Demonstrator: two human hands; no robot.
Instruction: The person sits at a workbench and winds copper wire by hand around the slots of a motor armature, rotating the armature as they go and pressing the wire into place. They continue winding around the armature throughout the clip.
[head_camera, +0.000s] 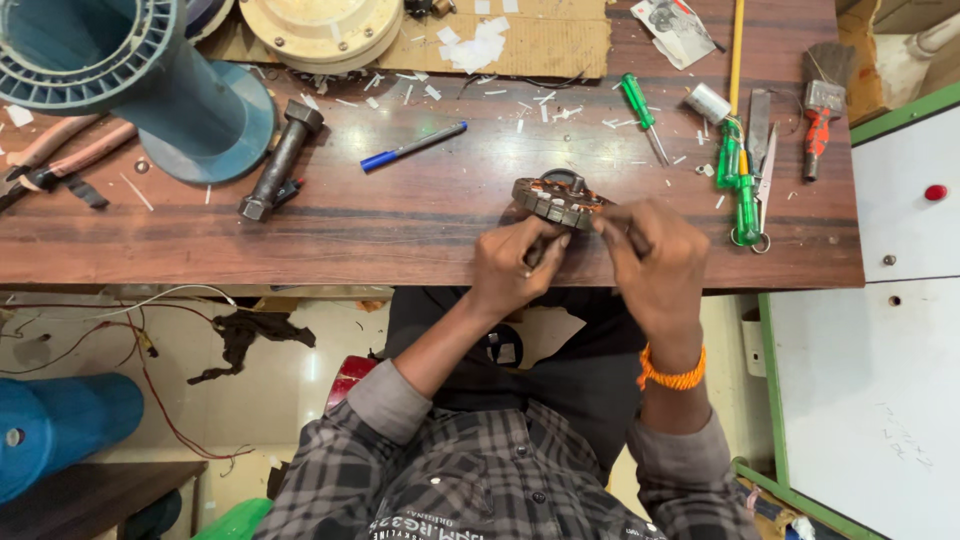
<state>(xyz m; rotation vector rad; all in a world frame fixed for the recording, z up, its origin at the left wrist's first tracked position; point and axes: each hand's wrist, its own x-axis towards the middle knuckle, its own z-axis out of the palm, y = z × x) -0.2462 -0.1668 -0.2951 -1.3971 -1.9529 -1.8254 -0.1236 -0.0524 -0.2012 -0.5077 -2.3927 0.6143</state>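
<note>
Head view, looking down at a dark wooden table (420, 215); both hands are working close together at its near edge; the left hand (515, 262) and the right hand (650, 250) are meeting on a round metal ring with copper windings (553, 198), which is sitting tilted near the table's front edge, right of centre; the left fingers are curling shut around the ring's lower side, the right fingers are pinching at its right rim; whether the right hand is holding a small tool there, I cannot tell; an orange thread band (670, 375) is circling the right wrist; checked shirt sleeves are showing at the bottom.

Around it: a blue pen (413, 146) is lying slanted, left of the ring and well apart; a dark steel bolt-like bar (280, 160) is lying farther left; a big blue plastic spool (150, 80) is standing at the far left corner; a cream round disc (320, 30) is resting on a cardboard sheet (540, 45) at the far edge; scraps of white paper are lying scattered across the middle; to the right, a green screwdriver (638, 112), more green-handled tools (740, 185), a flat file (759, 125) and a small brush (822, 95) are lying near each other; a white cabinet (900, 350) is standing at the right.
</note>
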